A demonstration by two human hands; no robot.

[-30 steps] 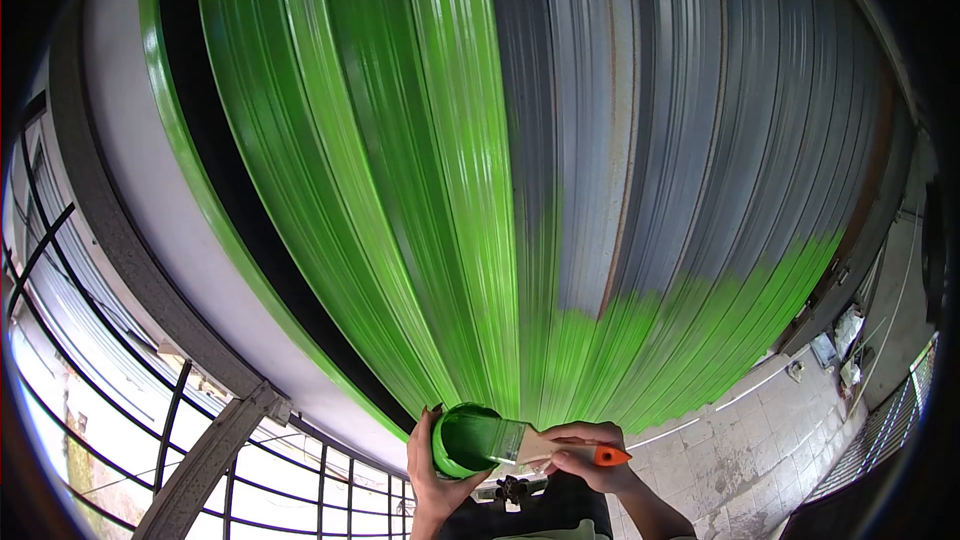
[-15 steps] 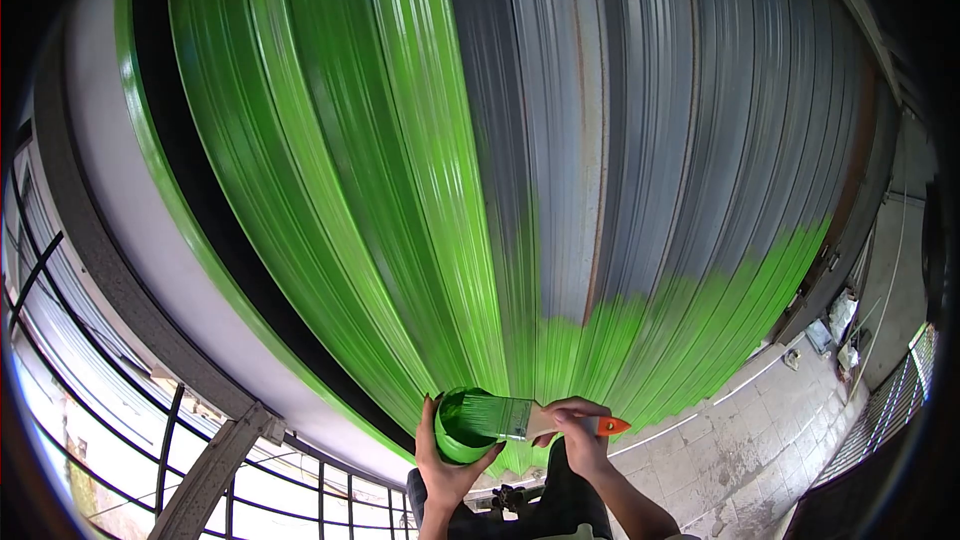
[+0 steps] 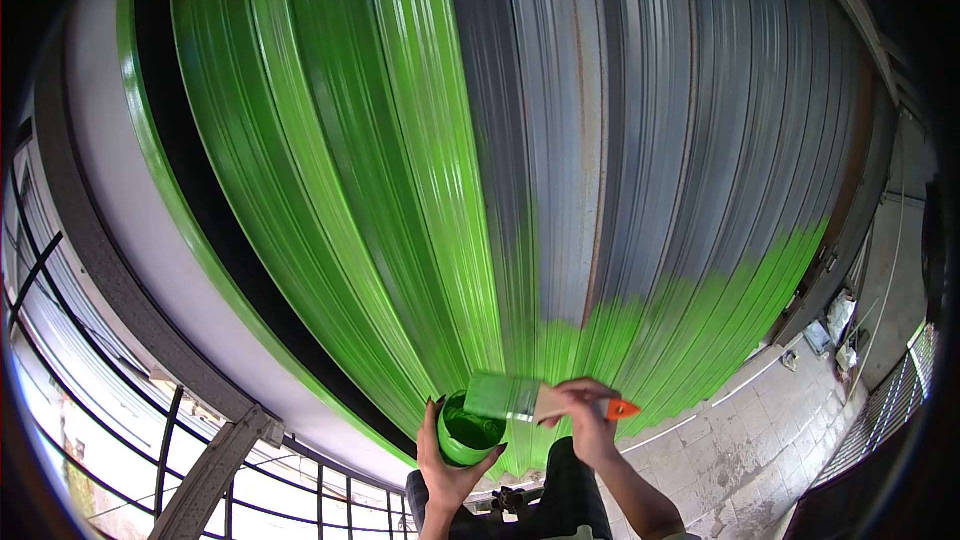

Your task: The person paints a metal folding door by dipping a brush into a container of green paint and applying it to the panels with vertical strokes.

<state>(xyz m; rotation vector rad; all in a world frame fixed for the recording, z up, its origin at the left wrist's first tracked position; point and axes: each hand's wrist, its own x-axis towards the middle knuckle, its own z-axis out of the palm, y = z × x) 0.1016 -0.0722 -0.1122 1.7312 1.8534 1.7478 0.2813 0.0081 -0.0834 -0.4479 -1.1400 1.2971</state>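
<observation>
My left hand (image 3: 446, 470) is wrapped round a small tub of green paint (image 3: 468, 452), tipped so that its wet inside shows. In my right hand (image 3: 588, 418) is a wide paintbrush (image 3: 545, 403), gripped by its wooden handle with an orange end. Its bristles, coated green and slightly blurred, hover over the upper rim of the tub. Beyond both hands rises a ribbed metal shutter (image 3: 660, 120). Its left panels and lower edge are green, while the upper right part is bare grey with a rusty streak.
A black strip and a white wall (image 3: 110, 140) border the shutter on the left. Below it are a grey post (image 3: 210, 480) and black metal bars (image 3: 165, 450). Pale floor tiles (image 3: 720, 450) lie at the lower right, near small items by the wall.
The paintbrush has lifted up and to the right, out of the tub's opening, with my right hand. My left hand and the tub have stayed nearly still.
</observation>
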